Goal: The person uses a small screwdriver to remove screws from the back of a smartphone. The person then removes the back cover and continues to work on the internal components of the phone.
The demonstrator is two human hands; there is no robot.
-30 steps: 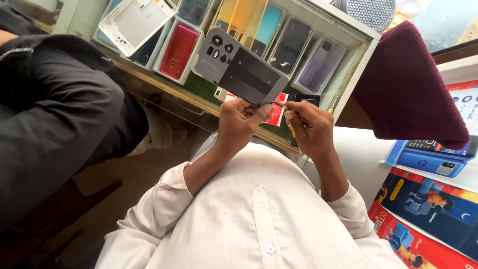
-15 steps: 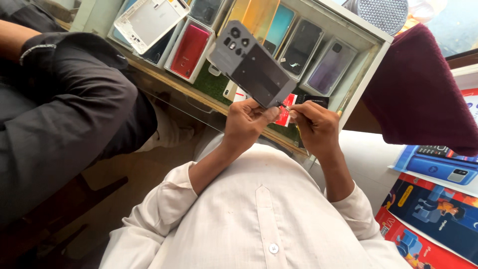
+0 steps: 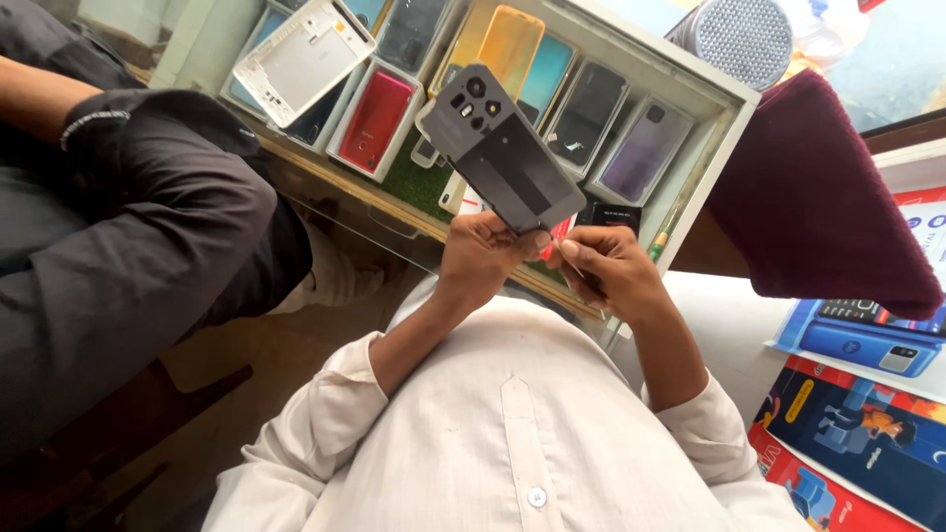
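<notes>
- Head view, looking down: the left hand [image 3: 480, 258] is closed around the lower end of a grey phone [image 3: 501, 149], its grip grasping the case so the back with its camera cluster faces up and tilts away to the upper left.
- The right hand [image 3: 611, 271] is pinched shut on a thin tool [image 3: 570, 258] with its tip at the phone's lower edge, just beside the left thumb.
- Both hands hover above the chest of a cream shirt [image 3: 512, 433].
- Beyond them, a display case [image 3: 724, 128] on the table holds rows of phones, among them a red phone [image 3: 374, 120] and a white back cover [image 3: 304, 59].
- A dark red cloth [image 3: 818, 197] lies to the right.
- Another person's dark sleeve [image 3: 148, 227] fills the left.
</notes>
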